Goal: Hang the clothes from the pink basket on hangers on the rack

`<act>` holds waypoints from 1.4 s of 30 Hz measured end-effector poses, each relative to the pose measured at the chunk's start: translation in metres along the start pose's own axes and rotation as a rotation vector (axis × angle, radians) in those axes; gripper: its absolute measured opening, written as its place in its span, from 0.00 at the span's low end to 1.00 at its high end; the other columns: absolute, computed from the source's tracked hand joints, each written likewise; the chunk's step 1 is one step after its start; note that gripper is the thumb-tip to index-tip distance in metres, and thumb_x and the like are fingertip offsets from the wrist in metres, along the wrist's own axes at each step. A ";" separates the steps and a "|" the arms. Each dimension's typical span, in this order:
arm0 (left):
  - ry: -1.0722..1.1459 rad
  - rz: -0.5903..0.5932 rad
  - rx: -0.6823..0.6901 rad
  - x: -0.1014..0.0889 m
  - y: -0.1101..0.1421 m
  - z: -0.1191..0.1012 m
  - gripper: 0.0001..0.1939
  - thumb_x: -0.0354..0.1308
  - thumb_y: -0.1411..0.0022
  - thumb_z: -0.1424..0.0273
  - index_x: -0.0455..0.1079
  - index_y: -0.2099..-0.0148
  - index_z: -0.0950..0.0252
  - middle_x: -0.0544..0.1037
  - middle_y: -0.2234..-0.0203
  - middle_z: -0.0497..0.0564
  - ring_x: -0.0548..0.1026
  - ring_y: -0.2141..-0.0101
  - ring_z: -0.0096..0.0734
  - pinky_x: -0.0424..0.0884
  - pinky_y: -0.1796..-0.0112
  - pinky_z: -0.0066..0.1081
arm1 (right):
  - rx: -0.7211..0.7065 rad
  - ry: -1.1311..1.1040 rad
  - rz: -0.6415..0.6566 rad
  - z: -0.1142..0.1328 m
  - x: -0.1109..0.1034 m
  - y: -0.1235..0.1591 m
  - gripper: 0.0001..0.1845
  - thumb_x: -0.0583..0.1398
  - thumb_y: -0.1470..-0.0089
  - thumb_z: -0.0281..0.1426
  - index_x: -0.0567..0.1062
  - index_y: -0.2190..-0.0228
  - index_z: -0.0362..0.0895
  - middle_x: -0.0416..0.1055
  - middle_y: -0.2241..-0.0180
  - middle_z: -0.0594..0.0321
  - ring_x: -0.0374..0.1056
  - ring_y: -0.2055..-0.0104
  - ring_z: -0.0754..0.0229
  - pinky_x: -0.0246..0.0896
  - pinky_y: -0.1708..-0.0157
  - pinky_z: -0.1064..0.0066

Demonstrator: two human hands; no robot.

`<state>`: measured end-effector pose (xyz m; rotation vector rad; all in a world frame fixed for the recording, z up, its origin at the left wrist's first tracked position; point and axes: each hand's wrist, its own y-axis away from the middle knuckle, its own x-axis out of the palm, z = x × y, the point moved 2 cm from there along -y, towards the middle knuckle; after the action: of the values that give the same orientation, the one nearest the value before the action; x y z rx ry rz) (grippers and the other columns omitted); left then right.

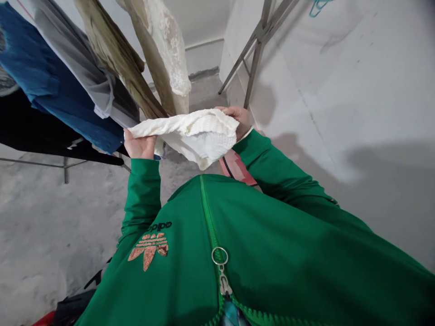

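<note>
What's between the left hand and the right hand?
In the head view, the white cloth spans from the left hand to the right hand, bunched and sagging between them.

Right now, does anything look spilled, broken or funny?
I see nothing spilled or broken. The white cloth is crumpled, but soft cloth does that. The grey floor looks blotchy, though I can't tell whether those are stains.

A pale wall (340, 81) fills two to four o'clock, with soft shadows (390, 167) at three. Rough grey floor (37, 217) spreads at eight; crossed metal legs (260, 36) stand at one.
</note>
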<state>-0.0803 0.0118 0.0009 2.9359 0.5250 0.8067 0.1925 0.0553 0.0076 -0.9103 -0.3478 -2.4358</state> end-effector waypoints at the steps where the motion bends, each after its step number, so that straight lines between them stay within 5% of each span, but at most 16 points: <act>1: -0.004 -0.001 0.000 -0.001 -0.002 0.002 0.33 0.25 0.33 0.49 0.61 0.49 0.69 0.72 0.52 0.60 0.68 0.47 0.38 0.66 0.46 0.46 | -0.001 0.008 -0.003 0.002 0.001 0.000 0.13 0.49 0.46 0.28 0.63 0.81 0.42 0.61 0.79 0.63 0.61 0.76 0.64 0.63 0.72 0.70; 4: -0.141 0.034 -0.013 -0.006 -0.005 0.009 0.31 0.29 0.33 0.48 0.60 0.50 0.67 0.72 0.53 0.58 0.68 0.48 0.35 0.67 0.47 0.46 | 0.018 0.003 -0.014 0.006 0.005 -0.002 0.12 0.49 0.46 0.29 0.63 0.79 0.43 0.62 0.78 0.64 0.62 0.76 0.64 0.64 0.71 0.69; 7: -0.311 0.074 -0.021 -0.002 0.006 0.018 0.27 0.44 0.36 0.46 0.60 0.48 0.63 0.70 0.50 0.56 0.67 0.46 0.38 0.68 0.48 0.48 | 0.062 -0.077 0.030 0.007 0.014 -0.004 0.11 0.47 0.47 0.28 0.63 0.78 0.43 0.61 0.79 0.64 0.62 0.77 0.64 0.65 0.71 0.70; 10: -0.706 0.199 0.298 0.026 0.037 0.020 0.38 0.60 0.47 0.47 0.55 0.41 0.59 0.61 0.41 0.58 0.58 0.39 0.47 0.62 0.44 0.51 | 0.145 -0.178 0.032 0.002 0.028 -0.007 0.07 0.47 0.52 0.25 0.63 0.75 0.42 0.62 0.80 0.64 0.63 0.77 0.63 0.67 0.71 0.69; 13: -1.174 0.438 0.776 0.067 0.069 0.018 0.44 0.61 0.49 0.45 0.52 0.37 0.59 0.52 0.36 0.60 0.47 0.34 0.55 0.50 0.39 0.55 | 0.288 -0.207 0.010 -0.010 0.043 -0.012 0.07 0.48 0.53 0.22 0.64 0.72 0.42 0.65 0.79 0.62 0.67 0.73 0.61 0.69 0.69 0.68; 17: -1.453 0.606 0.937 0.093 0.073 0.022 0.24 0.53 0.37 0.56 0.64 0.43 0.61 0.68 0.46 0.60 0.65 0.44 0.48 0.62 0.45 0.47 | 0.439 -0.103 0.023 -0.024 0.049 -0.015 0.09 0.47 0.44 0.24 0.66 0.69 0.42 0.67 0.78 0.64 0.67 0.73 0.62 0.70 0.69 0.70; 21: -1.394 0.463 0.925 0.082 0.059 0.027 0.15 0.46 0.33 0.66 0.73 0.56 0.64 0.75 0.66 0.54 0.74 0.63 0.32 0.71 0.62 0.32 | 0.531 0.006 0.136 -0.037 0.038 -0.007 0.13 0.45 0.39 0.23 0.68 0.67 0.41 0.69 0.79 0.64 0.66 0.76 0.63 0.66 0.76 0.73; 26: -1.211 0.434 0.839 0.069 0.067 0.035 0.16 0.50 0.34 0.62 0.72 0.66 0.66 0.74 0.75 0.49 0.73 0.72 0.25 0.69 0.69 0.25 | 0.667 -0.062 0.183 -0.072 0.024 0.020 0.11 0.47 0.43 0.18 0.67 0.68 0.39 0.71 0.80 0.62 0.68 0.77 0.63 0.67 0.76 0.74; 30: -0.970 0.242 0.825 0.067 0.073 0.019 0.15 0.51 0.34 0.61 0.71 0.66 0.65 0.70 0.80 0.44 0.67 0.80 0.18 0.64 0.76 0.22 | 0.494 -0.122 0.358 -0.090 0.007 0.029 0.07 0.55 0.42 0.28 0.67 0.60 0.39 0.75 0.69 0.60 0.71 0.69 0.66 0.68 0.67 0.75; 34: -0.823 0.166 0.860 0.073 0.074 -0.006 0.16 0.52 0.34 0.59 0.71 0.66 0.66 0.66 0.81 0.42 0.65 0.83 0.16 0.60 0.80 0.22 | 0.278 0.390 0.569 -0.112 -0.018 0.027 0.27 0.68 0.56 0.34 0.70 0.54 0.39 0.74 0.56 0.59 0.69 0.55 0.62 0.63 0.53 0.71; 36: -0.770 0.122 0.914 0.077 0.075 -0.016 0.17 0.54 0.35 0.58 0.70 0.68 0.67 0.66 0.81 0.42 0.65 0.83 0.15 0.59 0.81 0.22 | 0.247 0.694 0.614 -0.132 -0.029 0.025 0.29 0.69 0.58 0.34 0.71 0.55 0.38 0.74 0.56 0.58 0.67 0.54 0.59 0.61 0.50 0.69; 39: -0.685 0.023 0.986 0.082 0.075 -0.030 0.20 0.56 0.37 0.56 0.68 0.70 0.68 0.65 0.83 0.42 0.62 0.86 0.13 0.55 0.85 0.21 | 0.221 0.927 0.585 -0.160 -0.039 0.021 0.23 0.65 0.53 0.35 0.72 0.56 0.36 0.74 0.61 0.56 0.67 0.57 0.59 0.61 0.51 0.66; 42: -0.613 -0.069 1.019 0.085 0.073 -0.042 0.22 0.56 0.39 0.53 0.65 0.71 0.68 0.62 0.86 0.39 0.60 0.88 0.14 0.52 0.87 0.21 | 0.097 1.053 0.515 -0.174 -0.037 0.014 0.30 0.67 0.57 0.37 0.70 0.54 0.35 0.70 0.55 0.50 0.65 0.53 0.54 0.59 0.48 0.60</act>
<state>-0.0100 -0.0293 0.0883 3.6710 1.2219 -0.5934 0.1308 -0.0125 -0.1459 0.3544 0.1462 -2.0354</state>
